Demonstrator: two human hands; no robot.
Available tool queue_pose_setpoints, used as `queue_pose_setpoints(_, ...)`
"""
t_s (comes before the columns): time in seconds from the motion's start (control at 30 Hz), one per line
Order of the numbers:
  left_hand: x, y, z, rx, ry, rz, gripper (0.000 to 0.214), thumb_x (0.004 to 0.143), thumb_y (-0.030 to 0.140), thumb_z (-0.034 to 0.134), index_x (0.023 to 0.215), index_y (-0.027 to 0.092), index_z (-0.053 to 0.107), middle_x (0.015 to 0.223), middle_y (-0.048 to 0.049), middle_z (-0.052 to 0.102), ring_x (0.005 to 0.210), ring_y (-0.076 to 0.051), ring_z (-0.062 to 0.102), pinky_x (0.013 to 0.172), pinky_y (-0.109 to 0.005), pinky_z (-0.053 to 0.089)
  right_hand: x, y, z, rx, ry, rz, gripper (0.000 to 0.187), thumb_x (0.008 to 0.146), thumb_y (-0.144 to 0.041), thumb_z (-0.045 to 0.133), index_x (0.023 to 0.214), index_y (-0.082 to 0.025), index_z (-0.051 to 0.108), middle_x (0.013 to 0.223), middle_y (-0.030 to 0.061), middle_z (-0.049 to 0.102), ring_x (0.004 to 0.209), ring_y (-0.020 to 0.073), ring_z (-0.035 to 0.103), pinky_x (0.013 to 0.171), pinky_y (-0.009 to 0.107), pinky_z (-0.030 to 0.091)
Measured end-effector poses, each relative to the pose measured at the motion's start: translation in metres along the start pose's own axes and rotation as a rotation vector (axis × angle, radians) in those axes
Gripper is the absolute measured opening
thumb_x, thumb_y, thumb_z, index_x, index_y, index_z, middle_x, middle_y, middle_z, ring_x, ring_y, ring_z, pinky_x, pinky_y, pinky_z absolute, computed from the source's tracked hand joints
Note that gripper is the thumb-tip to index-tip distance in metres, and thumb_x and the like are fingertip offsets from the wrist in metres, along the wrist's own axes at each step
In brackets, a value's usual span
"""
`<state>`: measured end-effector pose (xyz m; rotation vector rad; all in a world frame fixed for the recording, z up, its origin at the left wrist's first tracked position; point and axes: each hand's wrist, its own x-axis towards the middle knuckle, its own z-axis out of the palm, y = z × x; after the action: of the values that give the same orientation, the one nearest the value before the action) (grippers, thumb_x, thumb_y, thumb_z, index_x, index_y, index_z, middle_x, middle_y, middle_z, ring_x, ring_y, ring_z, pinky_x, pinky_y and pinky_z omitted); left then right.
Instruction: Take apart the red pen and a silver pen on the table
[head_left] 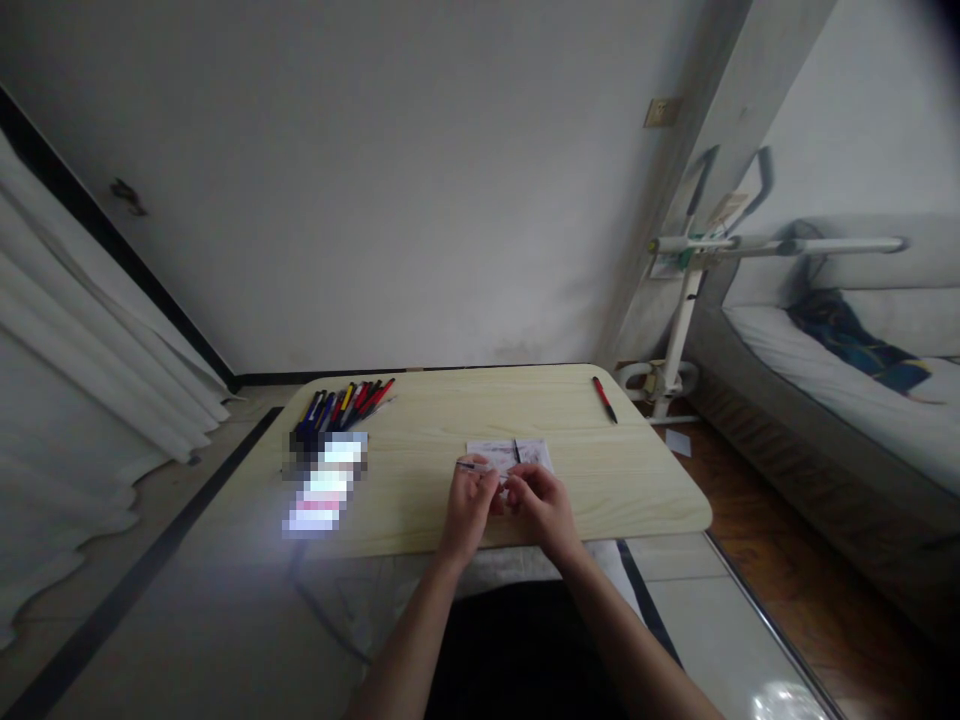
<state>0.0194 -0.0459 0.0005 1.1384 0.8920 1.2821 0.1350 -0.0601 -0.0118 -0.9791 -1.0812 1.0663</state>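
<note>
Both my hands meet over the near edge of a light wooden table (637,480). My left hand (471,503) is closed on a thin pen (474,466) that lies across its fingertips. Curled against the pen's right end is my right hand (541,502), its fingers pinched there. Just beyond the hands lies a small open booklet (510,455) with printed pages.
A bunch of coloured pens (341,405) lies at the table's far left, with blurred cards (326,483) in front of it. A single red pen (604,399) lies at the far right. A white curtain (82,400) hangs on the left; a bed (847,370) and a white stand (679,330) are on the right.
</note>
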Motion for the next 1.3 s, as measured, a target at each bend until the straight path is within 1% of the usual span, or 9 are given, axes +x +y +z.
queue_pose_setpoints(0.17,0.0017,-0.0035,-0.0041,-0.11,0.075,-0.011,0.043,0.073,0.036,0.06,0.107,0.02,0.039,0.07,0.0027,0.058,0.047,-0.006,0.049,0.046,-0.018,0.039,0.0015,0.002,-0.0011,0.098,0.056,-0.003,0.014,0.073,-0.029,0.063,0.079,-0.018,0.056,0.058,-0.0028,0.058,0.049,0.0093,0.053,0.049,0.022,0.043)
queue_pose_setpoints(0.3,0.0014,-0.0038,-0.0054,-0.156,0.086,0.01,0.045,0.075,0.032,0.058,0.112,0.021,0.037,0.074,0.0011,0.059,0.049,-0.006,0.051,0.05,-0.02,0.042,0.0025,0.0055,-0.0027,0.177,0.075,0.036,0.02,0.07,-0.03,0.066,0.082,-0.018,0.056,0.072,0.0026,0.066,0.054,0.0123,0.059,0.049,0.024,0.047)
queue_pose_setpoints(0.4,0.0024,-0.0058,-0.0051,-0.148,0.087,0.025,0.043,0.075,0.029,0.058,0.112,0.021,0.037,0.077,0.0001,0.059,0.05,-0.007,0.052,0.051,-0.021,0.043,0.0028,0.0073,-0.003,0.203,0.075,0.062,0.022,0.069,-0.031,0.067,0.083,-0.018,0.056,0.074,0.004,0.068,0.057,0.0145,0.062,0.049,0.025,0.049)
queue_pose_setpoints(0.5,0.0045,-0.0081,-0.0049,-0.131,0.116,0.04,0.045,0.074,0.029,0.059,0.111,0.02,0.037,0.081,-0.0013,0.06,0.048,-0.007,0.054,0.05,-0.022,0.044,0.0026,0.0075,-0.0022,0.191,0.074,0.053,0.022,0.069,-0.032,0.066,0.083,-0.018,0.056,0.074,0.0039,0.068,0.056,0.0138,0.061,0.049,0.024,0.049)
queue_pose_setpoints(0.67,0.005,-0.0079,-0.0044,-0.091,0.181,0.042,0.053,0.072,0.031,0.061,0.116,0.021,0.033,0.078,-0.0008,0.061,0.052,-0.01,0.059,0.053,-0.024,0.047,0.0018,0.0069,-0.0001,0.116,0.084,0.031,0.024,0.07,-0.034,0.065,0.083,-0.017,0.055,0.073,0.0042,0.067,0.048,0.0096,0.054,0.043,0.022,0.045)
queue_pose_setpoints(1.0,0.0038,-0.0057,-0.002,-0.121,0.219,0.076,0.073,0.071,0.029,0.064,0.131,0.021,0.022,0.073,-0.0007,0.063,0.05,-0.009,0.057,0.052,-0.023,0.046,0.0016,0.0051,0.0012,0.065,0.077,0.036,0.024,0.069,-0.034,0.065,0.082,-0.017,0.054,0.073,0.0044,0.066,0.05,0.0109,0.056,0.044,0.023,0.045)
queue_pose_setpoints(1.1,0.0034,-0.0051,-0.0014,-0.121,0.219,0.081,0.075,0.071,0.028,0.063,0.132,0.02,0.021,0.07,0.0003,0.064,0.048,-0.008,0.055,0.051,-0.022,0.045,0.0021,0.0059,0.0014,0.059,0.079,0.04,0.023,0.069,-0.032,0.065,0.081,-0.017,0.054,0.072,0.0039,0.066,0.05,0.0107,0.056,0.046,0.023,0.046)
queue_pose_setpoints(1.23,0.003,-0.0049,-0.0012,-0.106,0.226,0.091,0.074,0.073,0.028,0.062,0.133,0.023,0.02,0.074,0.0,0.064,0.046,-0.006,0.053,0.049,-0.021,0.044,0.0029,0.0064,0.0019,0.055,0.089,0.043,0.022,0.068,-0.032,0.066,0.08,-0.017,0.055,0.07,0.0027,0.065,0.049,0.0102,0.055,0.046,0.023,0.045)
queue_pose_setpoints(1.3,0.0035,-0.0055,-0.0016,-0.087,0.23,0.084,0.069,0.073,0.029,0.062,0.13,0.022,0.025,0.076,-0.001,0.064,0.045,-0.006,0.052,0.048,-0.021,0.044,0.0032,0.0061,0.002,0.053,0.095,0.05,0.023,0.067,-0.032,0.067,0.079,-0.017,0.055,0.068,0.0024,0.065,0.049,0.0105,0.056,0.046,0.023,0.045)
